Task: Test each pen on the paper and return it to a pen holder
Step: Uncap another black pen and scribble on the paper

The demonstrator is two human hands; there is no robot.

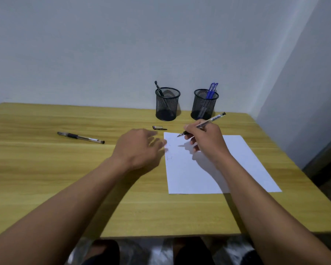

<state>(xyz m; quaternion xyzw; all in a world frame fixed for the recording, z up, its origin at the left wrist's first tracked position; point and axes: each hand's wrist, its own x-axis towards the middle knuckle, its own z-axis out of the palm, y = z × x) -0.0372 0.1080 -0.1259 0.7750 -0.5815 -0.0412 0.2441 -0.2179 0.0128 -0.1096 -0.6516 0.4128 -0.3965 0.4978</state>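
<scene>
Item under test: a clear-barrelled pen (212, 119), uncapped, held in the right grip (204, 138).

Handling, by judgement: light, rigid and smooth along the clear barrel. The dark sleeve near the tip looks like the least slippery place to hold. The fine point is the one fragile part, so light pressure should be enough.

Right grip: closed round the pen in a writing hold, thumb and forefinger pinching low on the barrel just behind the tip, the other fingers curled under. The tip sticks out ahead and to the left of this grip, at the far left corner of the paper (189, 178). I cannot tell whether it touches the sheet. The pen's tail rises behind the knuckles toward the right pen holder (204, 105).

Left grip (139, 150): holds nothing, fingers loosely spread, blurred. Its fingertips are at the paper's left edge, and contact cannot be confirmed.

Other items:
- The cap (159, 128) lies on the worktop (65, 178) just beyond the left grip.
- A second pen (80, 137) lies well to the left of that grip.
- The left pen holder (167, 104), beyond the cap, contains one black pen (159, 88).
- The right pen holder contains blue pens (212, 90).
- A faint mark (169, 158) sits on the sheet between the two grips, nearer the left one.
</scene>
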